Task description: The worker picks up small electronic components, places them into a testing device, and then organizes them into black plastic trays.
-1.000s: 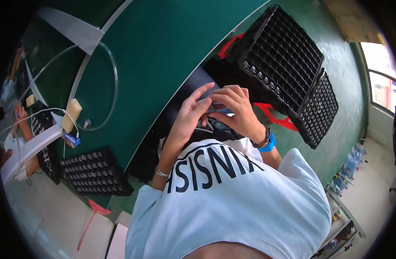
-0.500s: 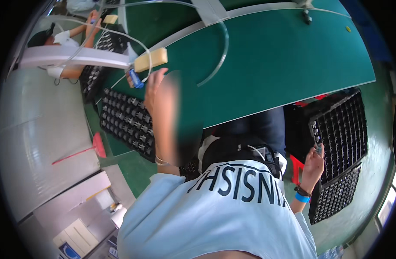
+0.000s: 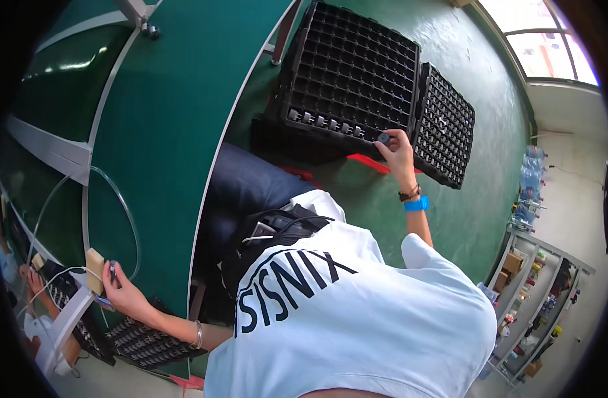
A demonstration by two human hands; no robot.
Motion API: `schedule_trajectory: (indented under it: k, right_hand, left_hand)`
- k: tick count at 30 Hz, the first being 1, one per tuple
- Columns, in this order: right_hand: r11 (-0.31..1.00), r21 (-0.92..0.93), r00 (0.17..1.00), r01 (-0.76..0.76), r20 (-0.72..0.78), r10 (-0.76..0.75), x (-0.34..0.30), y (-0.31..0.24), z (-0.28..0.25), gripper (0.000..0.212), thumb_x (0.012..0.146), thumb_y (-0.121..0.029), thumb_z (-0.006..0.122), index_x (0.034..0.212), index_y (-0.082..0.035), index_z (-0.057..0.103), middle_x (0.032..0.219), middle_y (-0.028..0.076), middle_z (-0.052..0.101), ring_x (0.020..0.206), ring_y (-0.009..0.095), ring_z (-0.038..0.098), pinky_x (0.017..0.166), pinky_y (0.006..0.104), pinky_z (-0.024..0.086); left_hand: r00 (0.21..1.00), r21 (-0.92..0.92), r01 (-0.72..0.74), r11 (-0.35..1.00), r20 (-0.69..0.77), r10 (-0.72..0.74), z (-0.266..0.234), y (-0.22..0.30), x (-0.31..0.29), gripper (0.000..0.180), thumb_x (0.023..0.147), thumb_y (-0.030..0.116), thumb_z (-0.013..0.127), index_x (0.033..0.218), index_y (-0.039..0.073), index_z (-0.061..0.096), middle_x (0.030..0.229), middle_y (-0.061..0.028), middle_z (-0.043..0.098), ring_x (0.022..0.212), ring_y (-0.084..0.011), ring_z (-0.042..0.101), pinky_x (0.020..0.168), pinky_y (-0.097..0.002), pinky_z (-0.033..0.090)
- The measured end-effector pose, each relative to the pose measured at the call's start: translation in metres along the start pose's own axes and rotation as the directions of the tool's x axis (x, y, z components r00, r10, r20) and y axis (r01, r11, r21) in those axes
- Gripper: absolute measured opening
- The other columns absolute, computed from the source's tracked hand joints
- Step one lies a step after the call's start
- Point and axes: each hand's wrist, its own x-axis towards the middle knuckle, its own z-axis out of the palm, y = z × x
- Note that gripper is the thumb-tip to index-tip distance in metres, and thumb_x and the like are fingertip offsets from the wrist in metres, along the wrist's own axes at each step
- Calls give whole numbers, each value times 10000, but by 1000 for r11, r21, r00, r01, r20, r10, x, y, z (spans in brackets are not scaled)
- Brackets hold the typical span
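Between the thumb and forefinger of the right hand (image 3: 400,158) is a grey disc (image 3: 383,138), gripped over the near edge of a black tray (image 3: 357,66). Just left of that hand, silver parts (image 3: 326,123) fill a row of pockets along the edge; to its right is a second tray (image 3: 448,178). Well apart from it, the left hand (image 3: 123,292) pinches a small piece (image 3: 113,267), just right of a yellow block (image 3: 93,268). Below the left forearm lies a third tray (image 3: 174,355).
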Motion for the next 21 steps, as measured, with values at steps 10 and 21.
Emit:
schedule_trajectory:
  k: [10,21]
  right_hand:
    - [877,-284,921,387,86,-379,16,-9,9,340,664,-49,708,977,-15,579,908,88,565,746,204,542,703,276,458]
    - [867,454,910,206,237,-341,-62,-136,28,376,744,-128,676,1087,-36,552,964,38,563,791,97,512,632,203,403]
  left_hand:
    - [801,-586,137,799,540,258,37,123,-58,260,855,93,570,1110,44,581,1014,-14,627,810,-26,558,490,-129,281]
    - [41,-542,556,631,776,630,124,231,-131,353,852,185,604,1166,38,532,870,-11,650,673,8,525,475,-124,295]
